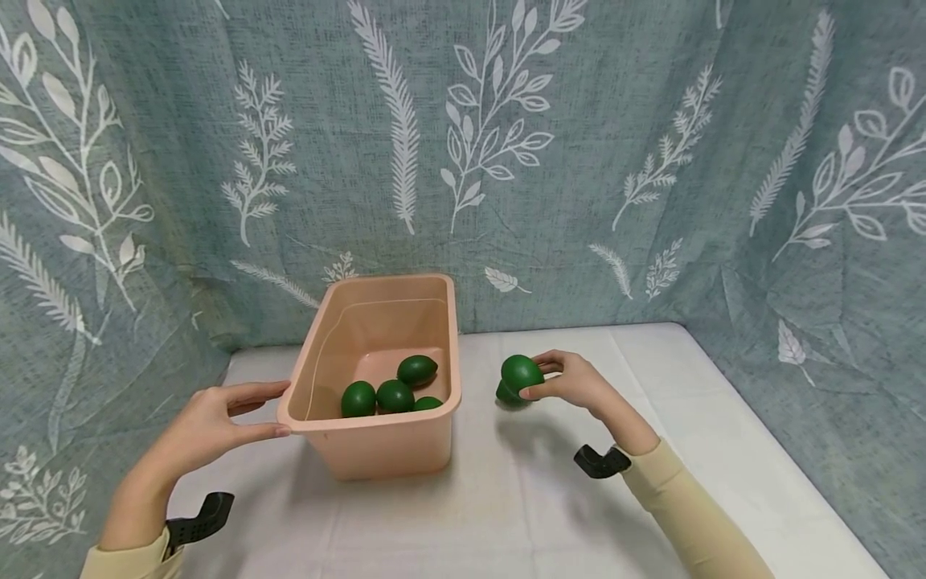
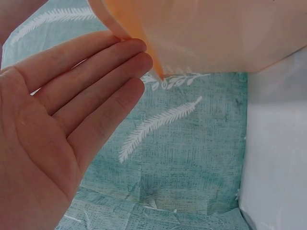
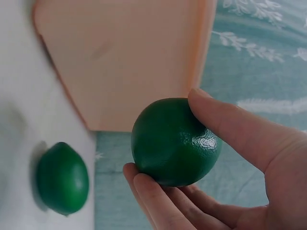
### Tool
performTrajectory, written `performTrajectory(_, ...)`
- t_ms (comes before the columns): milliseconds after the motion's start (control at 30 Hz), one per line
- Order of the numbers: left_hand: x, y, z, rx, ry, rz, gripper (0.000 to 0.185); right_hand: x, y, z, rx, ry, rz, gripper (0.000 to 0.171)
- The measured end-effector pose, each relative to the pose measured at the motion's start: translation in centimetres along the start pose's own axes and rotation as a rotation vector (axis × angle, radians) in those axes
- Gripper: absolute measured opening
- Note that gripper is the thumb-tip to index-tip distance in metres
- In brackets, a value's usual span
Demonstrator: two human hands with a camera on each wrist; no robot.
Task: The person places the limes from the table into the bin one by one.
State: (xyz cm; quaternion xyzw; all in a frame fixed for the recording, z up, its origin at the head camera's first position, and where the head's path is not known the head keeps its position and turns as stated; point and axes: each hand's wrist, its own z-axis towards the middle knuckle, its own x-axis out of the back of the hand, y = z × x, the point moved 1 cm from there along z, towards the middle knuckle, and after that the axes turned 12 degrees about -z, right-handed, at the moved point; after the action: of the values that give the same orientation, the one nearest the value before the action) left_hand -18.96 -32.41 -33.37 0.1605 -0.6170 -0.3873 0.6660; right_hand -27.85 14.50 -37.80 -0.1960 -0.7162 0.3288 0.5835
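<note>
A dark green lime (image 1: pixel 521 371) is held between the thumb and fingers of my right hand (image 1: pixel 575 381), raised off the table to the right of the bin. The right wrist view shows this glossy lime (image 3: pixel 168 143) up close. Behind and below it, a second lime (image 3: pixel 63 178) lies on the white surface. My left hand (image 1: pixel 210 422) touches the left rim of the peach plastic bin (image 1: pixel 383 450) with its fingertips and thumb. In the left wrist view its fingers (image 2: pixel 96 91) are straight against the bin. Several limes (image 1: pixel 395 396) lie inside, one partly hidden by the front rim.
The white-covered table (image 1: pixel 492 515) extends around the bin. Blue-green cloth (image 1: pixel 325 161) with white leaf prints hangs behind and at both sides. Black wrist mounts (image 1: pixel 603 461) sit on both wrists.
</note>
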Motion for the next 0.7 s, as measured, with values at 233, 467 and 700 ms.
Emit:
performTrajectory(233, 0.0, -0.1, 0.0, -0.002, 0.003, 0.0, 0.056, 1.7, -1.9, -0.1, 0.034, -0.022, -0.012, 0.067)
performTrajectory(467, 0.0, -0.3, 0.2, 0.008, 0.003, 0.005, 0.057, 3.3, -3.8, 0.0, 0.051, -0.037, -0.04, 0.071)
performTrajectory(700, 0.0, -0.3, 0.1, 0.005, 0.007, -0.002, 0.056, 4.6, -5.8, 0.3, 0.086, -0.061, -0.078, 0.069)
